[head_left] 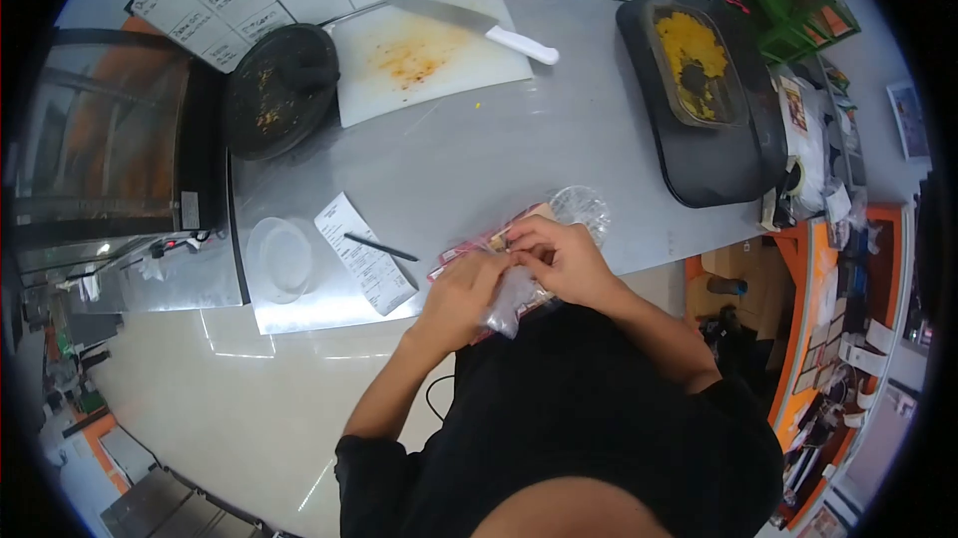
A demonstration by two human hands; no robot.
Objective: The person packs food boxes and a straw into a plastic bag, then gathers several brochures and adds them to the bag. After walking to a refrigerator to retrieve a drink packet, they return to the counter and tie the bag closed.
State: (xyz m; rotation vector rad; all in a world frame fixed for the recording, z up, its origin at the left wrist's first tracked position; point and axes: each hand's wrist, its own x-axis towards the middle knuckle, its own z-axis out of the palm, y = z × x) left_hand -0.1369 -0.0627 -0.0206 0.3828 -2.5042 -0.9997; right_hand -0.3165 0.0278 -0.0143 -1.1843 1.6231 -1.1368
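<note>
My left hand (461, 290) and my right hand (562, 257) meet at the front edge of the steel table, fingers pinched together on a clear plastic bag (512, 300). Part of the bag hangs below my fingers, close to my body. Under and behind my hands lies a red and tan printed package (467, 251), mostly covered by them; its contents cannot be made out. Just beyond my right hand is a crumpled piece of clear plastic (580, 207). A printed receipt (361, 257) with a dark pen (381, 247) across it lies left of my left hand.
A round clear plastic container (279, 261) stands at the table's left. Behind are a white cutting board (424, 64) with a white-handled knife (523, 44) and a black pan (281, 104). On the right, a tub of yellow food (694, 54) sits on a black tray (714, 161).
</note>
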